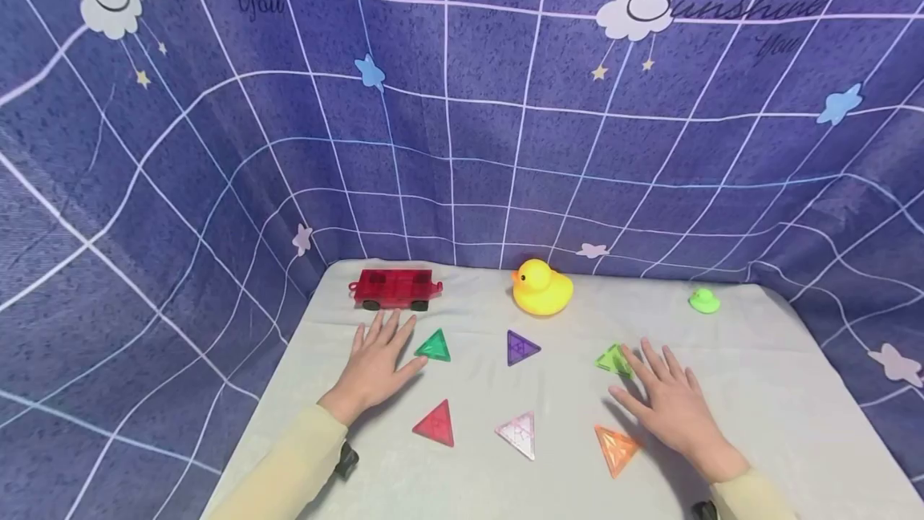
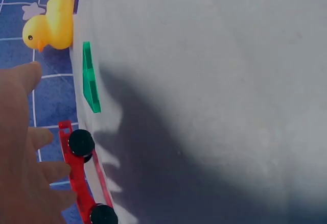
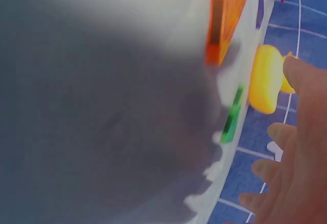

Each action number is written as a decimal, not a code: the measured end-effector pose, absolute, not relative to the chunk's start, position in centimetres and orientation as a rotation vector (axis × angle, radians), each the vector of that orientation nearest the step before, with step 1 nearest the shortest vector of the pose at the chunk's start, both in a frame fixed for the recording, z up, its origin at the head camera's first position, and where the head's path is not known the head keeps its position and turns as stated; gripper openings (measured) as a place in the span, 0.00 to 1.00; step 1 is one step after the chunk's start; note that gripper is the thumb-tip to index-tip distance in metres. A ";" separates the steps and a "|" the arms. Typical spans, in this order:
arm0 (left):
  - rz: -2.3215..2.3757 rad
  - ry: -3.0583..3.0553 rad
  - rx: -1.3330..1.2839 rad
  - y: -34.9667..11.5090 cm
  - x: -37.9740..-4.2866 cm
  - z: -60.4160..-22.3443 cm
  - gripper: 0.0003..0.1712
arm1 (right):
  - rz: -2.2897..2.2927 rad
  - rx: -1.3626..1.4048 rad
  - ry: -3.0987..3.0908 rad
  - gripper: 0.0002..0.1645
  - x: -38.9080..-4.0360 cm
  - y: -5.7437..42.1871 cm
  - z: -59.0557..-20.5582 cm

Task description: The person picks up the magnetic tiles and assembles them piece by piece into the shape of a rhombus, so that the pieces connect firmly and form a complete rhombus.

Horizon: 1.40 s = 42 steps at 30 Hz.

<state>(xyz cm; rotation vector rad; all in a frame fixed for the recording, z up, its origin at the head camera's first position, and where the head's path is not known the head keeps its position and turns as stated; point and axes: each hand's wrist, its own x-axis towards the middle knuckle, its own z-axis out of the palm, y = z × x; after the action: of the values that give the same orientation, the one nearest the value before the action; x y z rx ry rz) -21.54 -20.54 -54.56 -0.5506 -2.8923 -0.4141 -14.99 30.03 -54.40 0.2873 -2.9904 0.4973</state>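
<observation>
My left hand (image 1: 374,367) hovers over the table with fingers spread, just in front of a red toy car base with black wheels (image 1: 393,289) and left of a green triangle tile (image 1: 435,346). Nothing is in it. Fingers also spread, my right hand (image 1: 671,404) is above the table, its index finger covering part of a light green triangle tile (image 1: 612,359) in the head view. An orange triangle tile (image 1: 616,449) lies to its left. Between the hands are a purple triangle tile (image 1: 521,348), a pink triangle tile (image 1: 518,434) and a red triangle tile (image 1: 436,424).
A yellow toy duck (image 1: 543,289) stands at the table's back middle, and a small green duck (image 1: 704,301) at the back right. Behind the pale tabletop (image 1: 375,480) hangs a blue gridded curtain (image 1: 476,143), which also runs along both sides.
</observation>
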 end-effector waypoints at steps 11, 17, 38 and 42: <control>-0.468 -2.839 -0.541 -19.7 -21.9 -54.7 0.43 | 0.519 0.363 -2.954 0.47 -15.9 25.9 -54.0; -0.472 -2.857 -0.531 -19.2 -22.3 -55.2 0.40 | 0.501 0.467 -2.927 0.47 -16.3 23.0 -54.4; -0.461 -2.869 -0.458 -17.2 -23.6 -56.6 0.26 | 0.560 1.022 -2.794 0.40 -15.5 10.6 -55.6; -0.459 -2.868 -0.446 -17.2 -23.5 -56.7 0.24 | 0.550 1.135 -2.693 0.35 -15.0 8.2 -55.8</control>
<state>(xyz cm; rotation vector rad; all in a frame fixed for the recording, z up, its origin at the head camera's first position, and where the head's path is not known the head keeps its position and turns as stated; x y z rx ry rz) -23.51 -17.20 -56.68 -0.4457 -2.8678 -0.4589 -14.96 8.24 -55.77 1.1347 -2.6927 0.5503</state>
